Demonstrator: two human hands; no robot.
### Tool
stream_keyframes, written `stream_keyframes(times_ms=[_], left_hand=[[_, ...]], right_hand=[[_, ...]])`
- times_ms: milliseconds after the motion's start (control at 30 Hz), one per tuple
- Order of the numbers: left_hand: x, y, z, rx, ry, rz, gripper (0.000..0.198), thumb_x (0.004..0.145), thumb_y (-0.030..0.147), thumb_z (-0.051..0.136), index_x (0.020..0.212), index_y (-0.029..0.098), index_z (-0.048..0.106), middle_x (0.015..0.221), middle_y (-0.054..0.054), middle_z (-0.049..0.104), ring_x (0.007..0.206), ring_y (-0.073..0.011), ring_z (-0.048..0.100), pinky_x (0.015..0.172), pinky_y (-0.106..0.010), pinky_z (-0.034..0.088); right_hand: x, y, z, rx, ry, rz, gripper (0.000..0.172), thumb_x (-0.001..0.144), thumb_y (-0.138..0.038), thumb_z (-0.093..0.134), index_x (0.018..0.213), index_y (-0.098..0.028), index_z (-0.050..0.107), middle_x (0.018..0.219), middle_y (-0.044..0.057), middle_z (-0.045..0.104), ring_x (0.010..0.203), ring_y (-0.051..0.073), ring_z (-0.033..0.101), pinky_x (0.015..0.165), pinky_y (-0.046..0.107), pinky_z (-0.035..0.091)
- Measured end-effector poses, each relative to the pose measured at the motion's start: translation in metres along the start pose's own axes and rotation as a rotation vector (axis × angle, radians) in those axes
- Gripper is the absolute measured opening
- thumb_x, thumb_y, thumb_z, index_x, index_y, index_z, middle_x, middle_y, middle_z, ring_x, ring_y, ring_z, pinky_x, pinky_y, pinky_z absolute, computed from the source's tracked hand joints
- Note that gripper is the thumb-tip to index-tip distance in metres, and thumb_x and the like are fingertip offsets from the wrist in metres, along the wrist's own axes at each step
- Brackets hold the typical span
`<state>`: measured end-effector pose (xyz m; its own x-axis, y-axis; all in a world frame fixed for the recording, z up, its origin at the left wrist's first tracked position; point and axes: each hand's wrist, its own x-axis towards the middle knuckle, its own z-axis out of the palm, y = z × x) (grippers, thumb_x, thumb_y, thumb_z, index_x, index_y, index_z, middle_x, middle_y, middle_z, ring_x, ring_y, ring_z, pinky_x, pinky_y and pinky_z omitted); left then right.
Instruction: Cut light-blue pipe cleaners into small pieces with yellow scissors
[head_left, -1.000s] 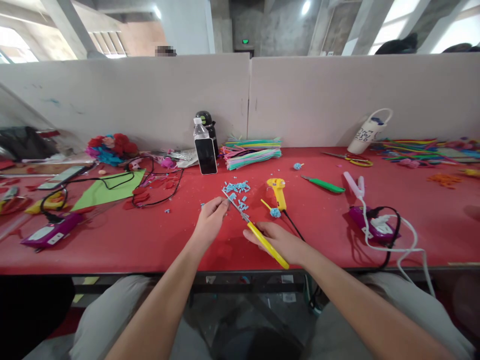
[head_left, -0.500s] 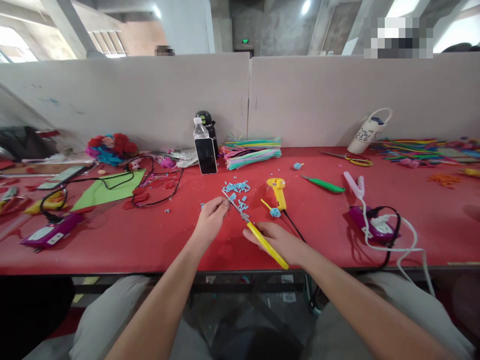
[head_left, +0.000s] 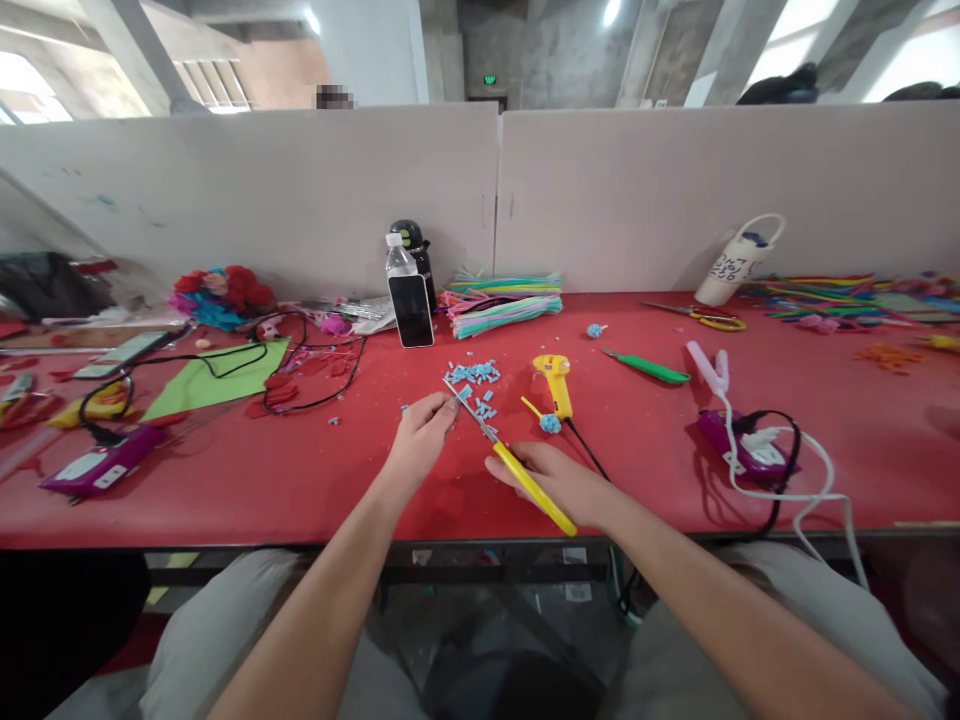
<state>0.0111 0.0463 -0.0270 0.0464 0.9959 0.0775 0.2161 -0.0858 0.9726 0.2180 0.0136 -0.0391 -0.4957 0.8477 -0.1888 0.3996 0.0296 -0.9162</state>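
My right hand (head_left: 551, 478) is closed round yellow-handled scissors (head_left: 534, 490), whose blades point up and left. Close to the blade tips, my left hand (head_left: 426, 428) is pinched; whatever its fingertips hold is too small to make out. Just beyond the blades lies a scatter of short light-blue cut pieces (head_left: 474, 373). To the right rests a yellow glue gun (head_left: 555, 385), with a blue fuzzy ball (head_left: 550, 424) on a yellow stick near its handle end. A second small blue ball (head_left: 595, 331) lies farther back.
Pipe-cleaner bundles (head_left: 506, 307) and a phone (head_left: 411, 311) leaning on bottles stand at the back. A green-handled tool (head_left: 649, 368) and a pink-and-white cable (head_left: 709, 370) lie right. Purple power strips (head_left: 105, 462) sit at both sides. A grey partition (head_left: 300, 190) closes the far edge.
Both hands and the scissors stay almost in the same place. The view shifts very slightly. Beyond the partition, a person's head at the right has sunk lower.
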Motion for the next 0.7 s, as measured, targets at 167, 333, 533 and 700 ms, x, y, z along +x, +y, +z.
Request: stream_keyframes(times_ms=[167, 333, 533, 700], left_hand=[[0.004, -0.004, 0.001, -0.013, -0.002, -0.04, 0.027, 0.079, 0.039, 0.054, 0.063, 0.02, 0.044, 0.053, 0.007, 0.031, 0.047, -0.0088, 0.026, 0.045, -0.023, 0.021], [0.017, -0.015, 0.005, -0.043, 0.013, -0.136, 0.024, 0.075, 0.036, 0.057, 0.063, 0.019, 0.045, 0.051, 0.007, 0.033, 0.043, -0.007, 0.028, 0.043, -0.021, 0.019], [0.032, -0.03, 0.009, -0.13, -0.012, -0.256, 0.024, 0.075, 0.035, 0.058, 0.065, 0.018, 0.046, 0.049, 0.009, 0.029, 0.038, -0.0041, 0.023, 0.04, -0.018, 0.016], [0.038, -0.037, 0.008, -0.178, -0.033, -0.323, 0.024, 0.076, 0.033, 0.06, 0.066, 0.018, 0.045, 0.047, 0.01, 0.027, 0.036, -0.0029, 0.02, 0.039, -0.017, 0.014]], right_hand=[[0.005, 0.005, -0.005, -0.014, -0.031, 0.058, 0.049, 0.084, -0.068, 0.055, 0.071, -0.021, 0.048, 0.055, -0.003, 0.054, 0.047, 0.012, 0.05, 0.044, 0.023, 0.035], [0.017, 0.002, -0.013, -0.034, -0.095, 0.133, 0.056, 0.081, -0.074, 0.053, 0.062, -0.021, 0.047, 0.041, -0.002, 0.054, 0.034, 0.012, 0.051, 0.037, 0.022, 0.038], [0.031, -0.01, -0.019, -0.019, -0.169, 0.207, 0.058, 0.079, -0.073, 0.056, 0.057, -0.02, 0.047, 0.033, -0.003, 0.049, 0.027, 0.01, 0.046, 0.033, 0.02, 0.038], [0.039, -0.01, -0.021, 0.002, -0.211, 0.285, 0.056, 0.079, -0.069, 0.058, 0.054, -0.02, 0.045, 0.032, -0.002, 0.048, 0.025, 0.011, 0.046, 0.029, 0.02, 0.035]])
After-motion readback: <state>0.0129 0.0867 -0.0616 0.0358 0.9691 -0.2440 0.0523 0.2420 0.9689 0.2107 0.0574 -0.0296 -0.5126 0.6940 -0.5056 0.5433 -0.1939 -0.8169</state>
